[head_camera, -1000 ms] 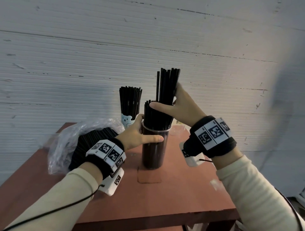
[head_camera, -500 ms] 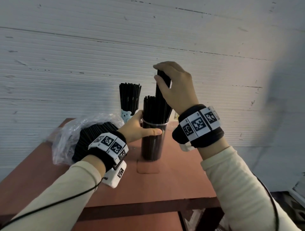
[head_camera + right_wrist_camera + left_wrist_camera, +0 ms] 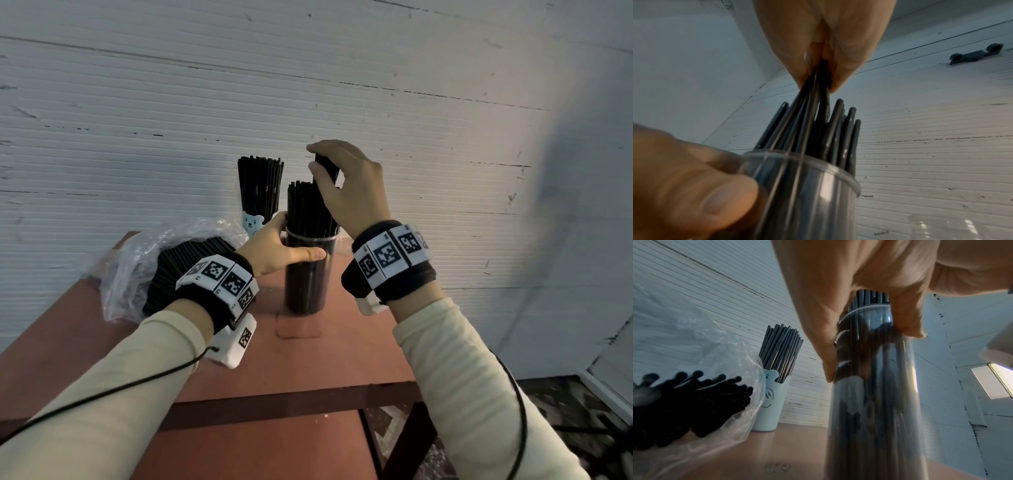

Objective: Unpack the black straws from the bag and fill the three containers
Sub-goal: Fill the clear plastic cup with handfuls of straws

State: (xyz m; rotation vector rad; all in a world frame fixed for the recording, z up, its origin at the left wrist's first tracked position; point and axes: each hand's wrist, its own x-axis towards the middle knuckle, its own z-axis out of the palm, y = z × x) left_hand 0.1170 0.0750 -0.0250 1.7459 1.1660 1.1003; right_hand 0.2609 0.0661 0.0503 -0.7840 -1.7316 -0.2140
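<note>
A tall clear container [image 3: 310, 274] [image 3: 873, 394] [image 3: 801, 191] packed with black straws stands mid-table. My left hand [image 3: 281, 246] [image 3: 838, 331] grips it near the rim, thumb across its front. My right hand [image 3: 346, 185] [image 3: 824, 53] pinches the top ends of a small bunch of black straws [image 3: 323, 171] [image 3: 813, 100] that stand higher than the rest in that container. Behind it, a light blue bear cup [image 3: 252, 222] [image 3: 770, 402] holds more straws. The clear plastic bag [image 3: 150, 263] [image 3: 694, 410] of black straws lies at the left. Another clear container's rim [image 3: 962, 227] shows low in the right wrist view.
The reddish-brown table [image 3: 308, 359] ends at a front edge near me, with a dark frame below it. A white ribbed wall [image 3: 411, 137] stands right behind the table. Patterned floor [image 3: 582, 428] shows at the lower right.
My right hand shifted from the side of the raised bunch to its top ends, and the bunch has sunk lower into the clear container. The left hand kept its grip.
</note>
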